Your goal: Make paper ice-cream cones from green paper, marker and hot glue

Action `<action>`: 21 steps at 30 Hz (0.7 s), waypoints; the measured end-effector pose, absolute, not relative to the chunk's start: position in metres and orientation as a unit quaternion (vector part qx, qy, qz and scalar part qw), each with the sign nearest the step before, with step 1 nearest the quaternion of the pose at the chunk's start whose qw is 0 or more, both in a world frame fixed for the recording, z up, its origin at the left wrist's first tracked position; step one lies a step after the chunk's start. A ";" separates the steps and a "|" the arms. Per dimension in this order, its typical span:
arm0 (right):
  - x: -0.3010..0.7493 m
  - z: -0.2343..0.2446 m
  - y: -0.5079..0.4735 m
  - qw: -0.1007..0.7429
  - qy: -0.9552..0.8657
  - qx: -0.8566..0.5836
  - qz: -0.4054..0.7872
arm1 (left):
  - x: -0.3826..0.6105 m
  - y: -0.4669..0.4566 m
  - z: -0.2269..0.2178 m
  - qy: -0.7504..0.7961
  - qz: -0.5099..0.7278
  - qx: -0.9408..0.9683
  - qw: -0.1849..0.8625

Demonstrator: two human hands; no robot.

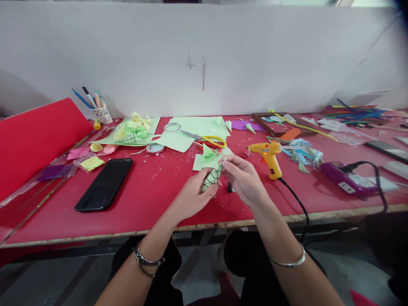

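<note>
A pale green paper cone (211, 179) with a black criss-cross pattern is held above the front of the red table. My left hand (195, 192) is wrapped round its wider lower part. The fingertips of my right hand (239, 176) pinch its upper end, from which a small light tip sticks out. Just behind my hands lie a fan-folded green paper (208, 154) and a green sheet (198, 162). Scissors with yellow handles (214, 140) rest on larger green paper (178, 135) farther back.
A yellow glue gun (270, 158) stands right of my hands, its black cord (296, 196) running over the table edge. A black phone (105, 185) lies left. Farther right are a purple power strip (347, 178) and coloured pipe cleaners (357, 114). A pen cup (102, 114) stands back left.
</note>
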State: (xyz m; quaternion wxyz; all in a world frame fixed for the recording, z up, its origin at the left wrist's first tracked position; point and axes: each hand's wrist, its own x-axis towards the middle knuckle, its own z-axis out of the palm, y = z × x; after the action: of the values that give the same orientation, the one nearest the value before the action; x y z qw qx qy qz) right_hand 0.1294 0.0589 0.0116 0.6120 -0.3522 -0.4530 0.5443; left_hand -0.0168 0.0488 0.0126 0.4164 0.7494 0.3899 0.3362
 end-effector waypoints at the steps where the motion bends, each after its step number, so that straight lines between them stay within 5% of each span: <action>1: 0.130 0.012 0.060 0.617 -0.448 -0.353 0.542 | -0.018 0.049 0.013 0.389 0.346 0.752 0.405; 10: 0.134 0.009 0.063 0.638 -0.445 -0.359 0.517 | -0.022 0.053 0.012 0.411 0.449 0.705 0.364; 21: 0.156 0.024 0.055 0.534 -0.638 -0.350 0.430 | -0.025 0.053 0.017 0.451 0.427 0.700 0.352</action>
State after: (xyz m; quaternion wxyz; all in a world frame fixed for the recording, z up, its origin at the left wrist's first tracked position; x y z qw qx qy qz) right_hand 0.1557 0.0550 0.0236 0.5343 -0.3502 -0.6376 0.4304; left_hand -0.0251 0.0532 0.0170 0.3517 0.7000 0.4514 0.4273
